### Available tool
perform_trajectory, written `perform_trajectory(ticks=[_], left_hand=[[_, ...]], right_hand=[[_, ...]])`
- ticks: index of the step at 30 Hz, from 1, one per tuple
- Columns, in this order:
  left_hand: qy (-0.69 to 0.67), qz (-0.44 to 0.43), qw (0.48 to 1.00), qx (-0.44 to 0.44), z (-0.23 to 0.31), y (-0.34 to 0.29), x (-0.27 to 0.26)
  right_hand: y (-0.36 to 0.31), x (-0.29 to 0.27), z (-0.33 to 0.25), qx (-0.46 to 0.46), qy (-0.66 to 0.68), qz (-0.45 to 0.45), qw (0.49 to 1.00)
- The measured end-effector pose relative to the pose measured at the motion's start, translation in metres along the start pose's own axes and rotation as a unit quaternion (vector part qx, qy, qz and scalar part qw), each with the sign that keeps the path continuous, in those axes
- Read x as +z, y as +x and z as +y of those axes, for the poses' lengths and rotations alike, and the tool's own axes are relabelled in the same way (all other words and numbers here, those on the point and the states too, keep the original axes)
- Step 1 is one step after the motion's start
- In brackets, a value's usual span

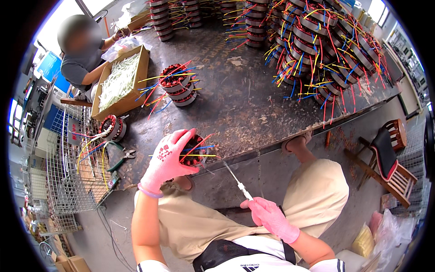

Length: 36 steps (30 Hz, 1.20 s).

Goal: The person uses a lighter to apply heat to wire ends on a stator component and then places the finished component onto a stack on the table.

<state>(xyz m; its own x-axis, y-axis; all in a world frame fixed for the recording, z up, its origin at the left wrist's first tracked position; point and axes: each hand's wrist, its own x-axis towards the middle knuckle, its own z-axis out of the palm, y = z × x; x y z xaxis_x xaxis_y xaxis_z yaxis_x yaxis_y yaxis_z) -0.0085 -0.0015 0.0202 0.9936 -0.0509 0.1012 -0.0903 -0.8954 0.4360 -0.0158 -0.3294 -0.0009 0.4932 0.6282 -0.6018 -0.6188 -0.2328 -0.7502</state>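
By the table (226, 122), the left hand (168, 158) cupped a stator (195, 148), fingers spread; the right hand (273, 219) pinched a white tool (245, 191).

- And here's a pink left glove (164, 159), red print (165, 150), lilac cuff (151, 191)!
- Right glove (274, 221), pink too!
- White shirt (271, 255), dark-striped sleeves (325, 266)!
- Black mesh panel (219, 255)!
- Beige trousers (317, 192)!
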Motion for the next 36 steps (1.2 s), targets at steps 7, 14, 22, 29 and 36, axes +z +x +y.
perform_trajectory(ticks=[7,14,22,29,36], left_hand=[[0.011,0.007,1.000,0.007,0.001,-0.003,-0.001],[0.014,-0.006,1.000,-0.006,0.001,-0.003,0.001],[0.009,-0.009,1.000,-0.015,0.002,-0.003,0.002],[0.013,-0.011,1.000,-0.018,0.002,-0.003,0.004],[0.019,-0.014,0.999,-0.023,0.003,-0.002,0.003]], right_hand=[[-0.001,0.004,-0.001,0.005,0.003,0.000,1.000],[-0.002,0.003,-0.003,0.008,-0.031,0.010,0.999],[-0.004,0.004,-0.004,-0.005,-0.049,0.018,0.999],[-0.004,0.006,-0.009,-0.049,-0.067,0.011,0.996],[-0.006,0.006,-0.013,-0.013,-0.056,0.023,0.998]])
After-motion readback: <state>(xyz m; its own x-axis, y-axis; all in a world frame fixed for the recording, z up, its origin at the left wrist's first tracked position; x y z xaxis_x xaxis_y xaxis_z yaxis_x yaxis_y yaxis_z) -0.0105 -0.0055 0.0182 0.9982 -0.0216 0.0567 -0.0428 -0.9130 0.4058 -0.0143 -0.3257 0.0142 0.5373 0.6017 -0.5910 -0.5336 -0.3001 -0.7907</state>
